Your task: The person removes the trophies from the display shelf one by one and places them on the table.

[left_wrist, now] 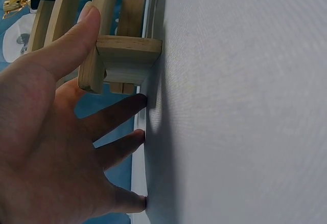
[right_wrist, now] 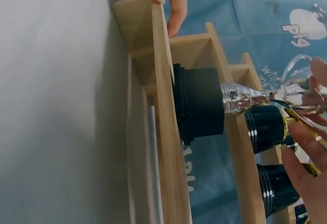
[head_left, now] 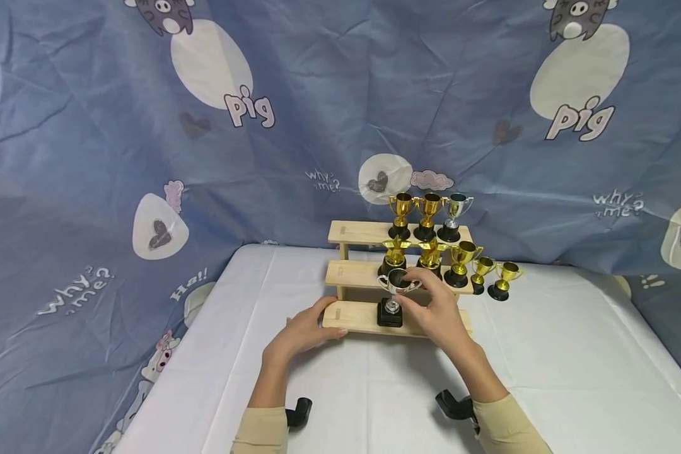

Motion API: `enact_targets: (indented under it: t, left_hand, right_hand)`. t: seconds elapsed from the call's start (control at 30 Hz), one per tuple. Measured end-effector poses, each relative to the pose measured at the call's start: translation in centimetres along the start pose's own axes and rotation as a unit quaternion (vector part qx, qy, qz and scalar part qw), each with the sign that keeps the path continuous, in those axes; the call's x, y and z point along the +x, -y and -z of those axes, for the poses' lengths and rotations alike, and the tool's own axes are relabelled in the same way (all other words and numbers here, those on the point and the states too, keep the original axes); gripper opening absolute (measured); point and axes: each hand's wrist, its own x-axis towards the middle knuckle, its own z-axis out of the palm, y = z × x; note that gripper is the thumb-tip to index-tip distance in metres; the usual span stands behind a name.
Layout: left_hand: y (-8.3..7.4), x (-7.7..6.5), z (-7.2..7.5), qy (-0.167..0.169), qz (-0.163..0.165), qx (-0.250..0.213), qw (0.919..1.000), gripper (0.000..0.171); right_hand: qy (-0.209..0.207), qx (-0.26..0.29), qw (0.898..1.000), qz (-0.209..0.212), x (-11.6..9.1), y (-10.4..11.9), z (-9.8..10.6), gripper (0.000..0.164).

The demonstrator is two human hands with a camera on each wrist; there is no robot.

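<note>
A three-tier wooden display stand (head_left: 354,315) is on the table, its steps rising toward the back. With its thumb over the lowest board, my left hand (head_left: 302,331) holds that board's left end; in the left wrist view the other fingers spread out, their tips at the white cloth. My right hand (head_left: 438,315) pinches a silver trophy cup (head_left: 390,313) by its bowl and handle. The trophy's square black base (right_wrist: 204,101) stands upright on the lowest board, near its middle.
Two gold cups (head_left: 401,209) and a silver cup (head_left: 454,211) occupy the top tier's right part. Two gold star trophies (head_left: 395,253) and a gold cup (head_left: 461,257) line the middle tier. Small gold cups (head_left: 506,280) stand at the right. Behind hangs a blue printed cloth (head_left: 318,75).
</note>
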Motion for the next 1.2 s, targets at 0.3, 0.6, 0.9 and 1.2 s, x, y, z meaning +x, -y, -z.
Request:
enact_targets:
  t: [0.3,0.6,0.9,1.2]
  left_hand:
    - [0.0,0.2,0.0,0.0,-0.01,-0.003,0.9999,0.079]
    - [-0.2,0.2,-0.1,0.005,-0.005,-0.009,0.9999,0.079]
    - [0.0,0.1,0.0,0.004,-0.001,-0.009,1.0,0.079]
    - [0.0,-0.1,-0.1,0.006,0.008,-0.011,0.9999,0.08]
  right_hand:
    - [-0.032,0.01,0.999,-0.018,0.2,-0.3,0.6,0.038]
    - [-0.007,0.022,0.999,-0.022,0.7,-0.7,4.1,0.051]
    - [0.024,0.061,0.997,-0.035,0.5,-1.3,7.1,0.043]
    - [-0.007,0.035,0.998,-0.054,0.1,-1.6,10.4,0.045]
